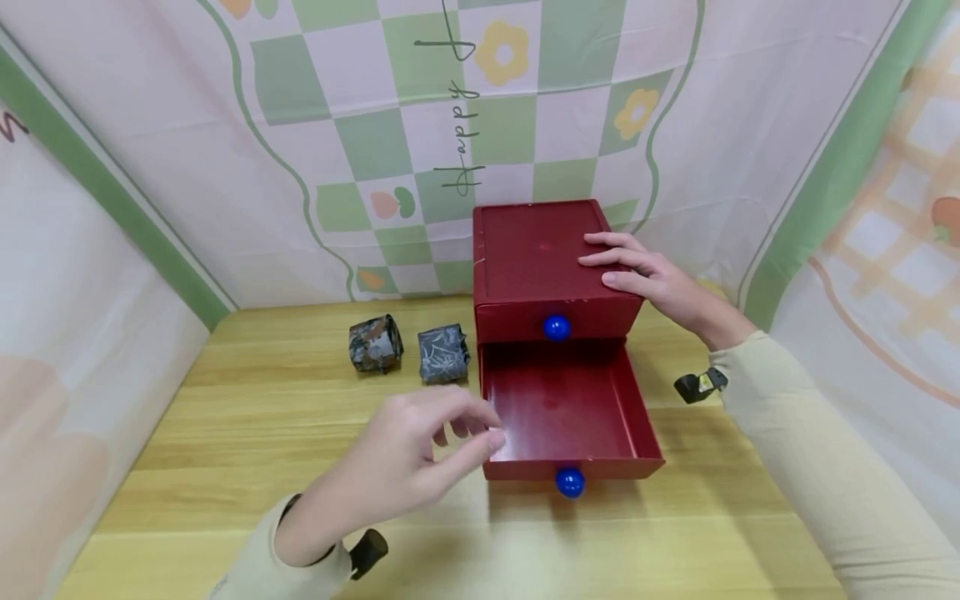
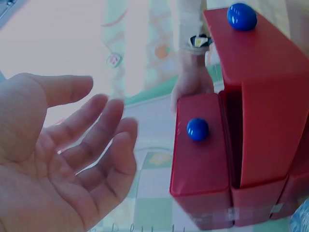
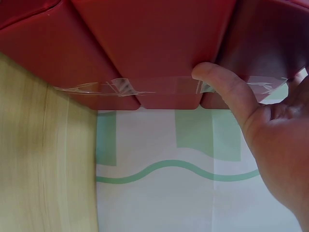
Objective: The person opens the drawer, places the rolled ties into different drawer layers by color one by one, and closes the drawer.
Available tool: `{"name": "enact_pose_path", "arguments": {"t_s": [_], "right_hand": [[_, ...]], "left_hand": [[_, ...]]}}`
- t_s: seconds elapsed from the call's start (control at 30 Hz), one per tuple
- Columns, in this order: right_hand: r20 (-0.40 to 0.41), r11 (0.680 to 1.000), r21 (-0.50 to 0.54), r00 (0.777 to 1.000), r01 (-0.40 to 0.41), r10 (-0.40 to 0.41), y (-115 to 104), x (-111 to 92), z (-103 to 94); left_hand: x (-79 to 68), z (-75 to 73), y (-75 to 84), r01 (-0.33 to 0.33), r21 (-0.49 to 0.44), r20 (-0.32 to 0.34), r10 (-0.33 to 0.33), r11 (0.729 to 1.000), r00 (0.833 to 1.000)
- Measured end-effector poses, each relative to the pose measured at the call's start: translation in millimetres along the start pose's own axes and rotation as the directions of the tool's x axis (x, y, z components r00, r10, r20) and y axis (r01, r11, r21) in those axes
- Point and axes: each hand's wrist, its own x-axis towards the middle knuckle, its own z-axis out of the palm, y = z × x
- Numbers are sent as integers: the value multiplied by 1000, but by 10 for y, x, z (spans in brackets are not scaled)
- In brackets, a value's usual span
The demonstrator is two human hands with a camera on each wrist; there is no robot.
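A dark red drawer unit with blue round knobs stands against the back curtain. Its pulled-out drawer shows a bare inside. My right hand rests on the unit's top near the right edge, fingers spread; in the right wrist view its thumb lies along the side. Over the drawer's left front corner hovers my left hand, its fingers loosely bent and holding nothing. Beyond it on the table are a camouflage-patterned rolled cloth and a dark grey rolled cloth with white lines.
The light wooden table lies beneath everything. A curtain with green checks and flowers hangs behind it, and more fabric covers both sides. Clear tape runs across the unit's side.
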Motion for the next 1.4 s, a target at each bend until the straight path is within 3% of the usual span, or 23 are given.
{"name": "enact_pose_path", "arguments": {"t_s": [0.17, 0.3, 0.43, 0.57, 0.73, 0.87, 1.03, 1.17, 1.27, 1.4], "right_hand": [[2, 1000, 2, 1000, -8, 8, -9, 11, 1], [6, 1000, 6, 1000, -10, 10, -8, 17, -1], [11, 1000, 11, 1000, -8, 8, -9, 19, -2], [10, 1000, 8, 1000, -9, 9, -9, 17, -8], [11, 1000, 8, 1000, -11, 11, -3, 12, -13], [11, 1000, 13, 1000, -3, 3, -3, 10, -7], [8, 1000, 11, 1000, 15, -15, -7, 10, -1], [7, 1000, 3, 1000, 9, -9, 4, 10, -6], [8, 1000, 3, 1000, -1, 1, 17, 5, -11], [6, 1000, 5, 1000, -6, 6, 23, -3, -10]], "left_hand": [[25, -147, -8, 50, 22, -119, -47, 999, 992], [47, -235, -10, 48, 43, -197, -38, 998, 980], [80, -281, -43, 47, 120, -303, -8, 992, 953], [112, -302, -142, 59, 248, -391, 45, 967, 919], [131, -324, -362, 31, 358, -403, 125, 933, 907], [101, -334, -610, 28, 379, -396, 134, 925, 909], [15, -353, -934, 124, 372, -389, 33, 920, 921], [-67, -351, -1161, 245, 344, -384, -103, 907, 917], [-132, -346, -1341, 338, 298, -382, -213, 893, 899], [-221, -353, -1570, 468, 234, -370, -367, 852, 853]]}}
